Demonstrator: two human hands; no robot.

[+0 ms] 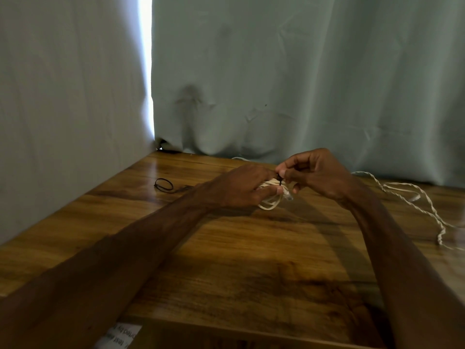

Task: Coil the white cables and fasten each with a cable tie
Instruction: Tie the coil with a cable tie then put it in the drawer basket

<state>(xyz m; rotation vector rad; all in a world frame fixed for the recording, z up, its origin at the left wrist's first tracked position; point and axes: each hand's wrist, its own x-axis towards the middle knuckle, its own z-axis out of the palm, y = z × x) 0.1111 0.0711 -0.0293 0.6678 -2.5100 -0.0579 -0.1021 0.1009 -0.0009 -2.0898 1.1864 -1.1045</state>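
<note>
- Your left hand [241, 187] is wrapped around the coiled cable [270, 204], fingers curled over the bundle so the loops can't spring apart. It sits just above the worktop [226, 248], around the middle.
- Your right hand [317, 172] pinches the black cable tie [279, 181] at the top of the coil, thumb and forefinger tight on it. I'd guess you're either feeding it through or cinching it, but that bit is too small and dark to tell.
- Gripping the coil right next to the tie makes sense: it keeps the strands bunched so the tie catches all of them.
- The spare ties [164, 185] lie off to your left on the worktop, handy for the next coil.
- The loose cables [412, 195] trail across the right side, uncoiled, so I reckon there's more to do after this one.
</note>
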